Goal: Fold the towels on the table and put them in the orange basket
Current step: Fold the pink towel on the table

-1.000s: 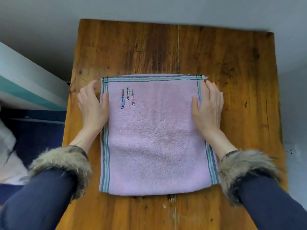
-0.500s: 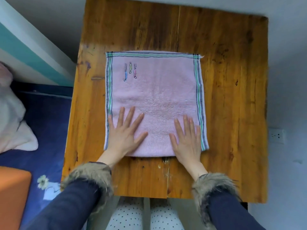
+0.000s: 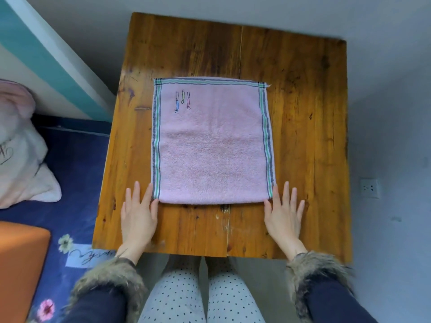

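Head view (the only one): pink towel (image 3: 213, 145) lay flat on the wooden desk (image 3: 303, 136), near edge looking like a fold, striped borders down both sides, small embroidery near the far-left corner. Left hand (image 3: 138, 215) rested flat on the desk just beside the towel's near-left corner, fingers spread wide, index and thumb touching the striped edge; it held nothing. Right hand (image 3: 283, 214) mirrored it at the near-right corner, palm down, fingers wide, thumb touching the corner, gripping nothing. Placement looked deliberate: one hand per near corner, probably to pinch both corners for the next fold away from the body (my read, not seen). Orange basket (image 3: 21, 264) sat low at the left, off the desk, on a blue floral surface, only partly in frame; towel not in it yet. Pale pink pillow (image 3: 18, 148) at far left. Polka-dot trousers (image 3: 198, 297) showed under the desk edge.
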Available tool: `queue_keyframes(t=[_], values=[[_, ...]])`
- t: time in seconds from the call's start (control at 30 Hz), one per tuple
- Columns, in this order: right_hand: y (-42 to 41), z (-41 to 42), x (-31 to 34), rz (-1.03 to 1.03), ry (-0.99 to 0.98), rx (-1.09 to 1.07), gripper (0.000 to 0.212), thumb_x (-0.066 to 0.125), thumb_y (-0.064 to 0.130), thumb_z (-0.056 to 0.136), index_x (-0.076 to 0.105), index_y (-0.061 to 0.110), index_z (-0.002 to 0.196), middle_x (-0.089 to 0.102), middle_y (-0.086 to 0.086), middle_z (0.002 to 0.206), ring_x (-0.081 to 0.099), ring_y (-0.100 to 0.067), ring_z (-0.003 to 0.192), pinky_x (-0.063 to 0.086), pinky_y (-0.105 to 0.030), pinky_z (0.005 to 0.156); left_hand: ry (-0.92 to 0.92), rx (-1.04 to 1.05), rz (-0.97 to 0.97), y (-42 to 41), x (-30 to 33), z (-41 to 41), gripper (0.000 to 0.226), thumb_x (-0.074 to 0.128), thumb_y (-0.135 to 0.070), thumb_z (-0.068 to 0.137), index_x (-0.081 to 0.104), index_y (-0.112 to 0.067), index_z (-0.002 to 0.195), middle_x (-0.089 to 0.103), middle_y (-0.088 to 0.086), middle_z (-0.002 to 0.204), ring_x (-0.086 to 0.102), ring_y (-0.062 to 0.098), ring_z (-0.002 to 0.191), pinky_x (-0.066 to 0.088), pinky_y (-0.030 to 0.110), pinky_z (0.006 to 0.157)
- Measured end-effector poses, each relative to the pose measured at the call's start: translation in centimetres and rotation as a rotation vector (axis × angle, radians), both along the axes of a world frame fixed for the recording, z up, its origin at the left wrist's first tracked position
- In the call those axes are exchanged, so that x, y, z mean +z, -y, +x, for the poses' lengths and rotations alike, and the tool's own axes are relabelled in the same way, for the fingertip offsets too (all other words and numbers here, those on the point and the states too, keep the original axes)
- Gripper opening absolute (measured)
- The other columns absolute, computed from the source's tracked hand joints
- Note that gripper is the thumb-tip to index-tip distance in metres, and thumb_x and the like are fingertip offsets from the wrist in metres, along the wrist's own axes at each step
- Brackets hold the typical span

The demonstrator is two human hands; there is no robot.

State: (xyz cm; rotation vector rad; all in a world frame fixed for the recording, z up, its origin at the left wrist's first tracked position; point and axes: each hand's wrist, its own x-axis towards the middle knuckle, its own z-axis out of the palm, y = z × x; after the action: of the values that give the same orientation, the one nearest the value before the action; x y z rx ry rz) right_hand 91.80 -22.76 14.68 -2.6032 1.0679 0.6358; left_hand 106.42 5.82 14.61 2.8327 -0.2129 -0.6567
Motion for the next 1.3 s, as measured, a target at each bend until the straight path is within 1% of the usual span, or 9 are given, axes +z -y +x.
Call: queue_keyframes(t=[0.2, 0.27, 0.33, 0.47, 0.6, 0.77, 0.93, 1.1, 1.3], values=[[0.1, 2.0, 1.1, 0.342, 0.368, -0.682, 0.036, 0.045, 0.031, 0.096, 0.049, 0.012, 0.126, 0.056, -0.009, 0.116, 0.050, -0.020, 0.104, 0.039, -0.033, 0.089, -0.249, 0.837, -0.349, 2.4, 0.7, 0.4, 0.035, 0.056, -0.037, 0.091, 0.061, -0.008, 0.108, 0.059, 0.009, 0.111, 0.049, 0.029, 0.109, 0.038, 0.041, 0.095], [0.7, 2.9, 0.5, 0.449, 0.368, -0.867, 0.015, 0.048, 0.033, 0.094, 0.052, 0.019, 0.091, 0.055, -0.004, 0.081, 0.050, -0.017, 0.075, 0.040, -0.030, 0.066, -0.356, 1.085, -0.483, 2.9, 0.4, 0.8, 0.025, 0.065, -0.033, 0.086, 0.059, -0.011, 0.075, 0.058, 0.008, 0.092, 0.050, 0.024, 0.087, 0.041, 0.034, 0.081], [1.3, 3.4, -0.3, 0.465, 0.376, -0.924, 0.031, 0.052, 0.032, 0.093, 0.036, 0.024, 0.067, 0.037, 0.002, 0.063, 0.034, -0.013, 0.056, 0.024, -0.026, 0.050, -0.383, 1.186, -0.525, 3.2, 0.0, 1.2, 0.025, 0.068, -0.024, 0.084, 0.054, -0.011, 0.068, 0.057, 0.007, 0.084, 0.047, 0.021, 0.081, 0.038, 0.031, 0.074], [2.3, 4.0, -0.7, 0.562, 0.434, -1.081, 0.005, 0.057, 0.017, 0.091, 0.058, 0.014, 0.094, 0.057, -0.006, 0.089, 0.052, -0.019, 0.080, 0.033, -0.025, 0.054, -0.426, 1.248, -0.617, 3.2, 0.2, 2.1, 0.020, 0.065, -0.012, 0.085, 0.061, -0.005, 0.103, 0.063, 0.006, 0.097, 0.057, 0.017, 0.082, 0.039, 0.028, 0.063], [2.6, 3.4, -0.3, 0.698, 0.455, -1.234, 0.026, 0.059, 0.009, 0.089, 0.060, 0.005, 0.115, 0.062, -0.008, 0.098, 0.053, -0.013, 0.072, 0.039, -0.023, 0.054, -0.482, 1.312, -0.744, 2.7, 0.7, 2.6, 0.014, 0.059, -0.002, 0.086, 0.059, -0.004, 0.100, 0.063, 0.007, 0.087, 0.056, 0.010, 0.066, 0.034, 0.020, 0.052], [3.0, 1.9, 1.9, 0.790, 0.403, -1.267, 0.005, 0.062, 0.005, 0.086, 0.061, 0.003, 0.091, 0.059, -0.006, 0.077, 0.048, -0.011, 0.062, 0.036, -0.021, 0.052, -0.519, 1.136, -0.752, 1.1, 2.2, 2.0, 0.027, 0.051, -0.001, 0.090, 0.050, -0.002, 0.116, 0.061, 0.015, 0.103, 0.060, 0.019, 0.083, 0.049, 0.025, 0.068], [2.6, 0.0, 4.5, 0.720, 0.343, -1.119, 0.018, 0.064, 0.010, 0.086, 0.064, 0.000, 0.100, 0.065, -0.008, 0.083, 0.054, -0.011, 0.061, 0.038, -0.017, 0.040, -0.375, 0.777, -0.681, -0.1, 5.7, 1.0, 0.033, 0.054, -0.001, 0.089, 0.046, -0.016, 0.117, 0.059, 0.012, 0.102, 0.060, 0.024, 0.083, 0.051, 0.028, 0.071], [2.3, -1.2, 8.5, 0.712, 0.585, -0.887, 0.022, 0.057, 0.012, 0.091, 0.056, 0.015, 0.113, 0.064, -0.006, 0.101, 0.055, -0.017, 0.075, 0.044, -0.023, 0.059, -0.275, 0.377, -0.662, 0.2, 10.1, 1.5, 0.015, 0.054, -0.004, 0.091, 0.065, -0.013, 0.091, 0.058, 0.002, 0.072, 0.051, 0.018, 0.069, 0.043, 0.015, 0.058], [3.2, -0.9, 11.6, 0.715, 0.560, -0.541, 0.021, 0.060, 0.010, 0.089, 0.064, 0.012, 0.110, 0.065, -0.002, 0.107, 0.059, -0.014, 0.090, 0.048, -0.022, 0.074, -0.268, 0.092, -0.555, -0.3, 13.1, 3.5, 0.010, 0.064, -0.010, 0.086, 0.067, -0.017, 0.093, 0.064, 0.003, 0.080, 0.058, 0.014, 0.073, 0.044, 0.016, 0.063]])
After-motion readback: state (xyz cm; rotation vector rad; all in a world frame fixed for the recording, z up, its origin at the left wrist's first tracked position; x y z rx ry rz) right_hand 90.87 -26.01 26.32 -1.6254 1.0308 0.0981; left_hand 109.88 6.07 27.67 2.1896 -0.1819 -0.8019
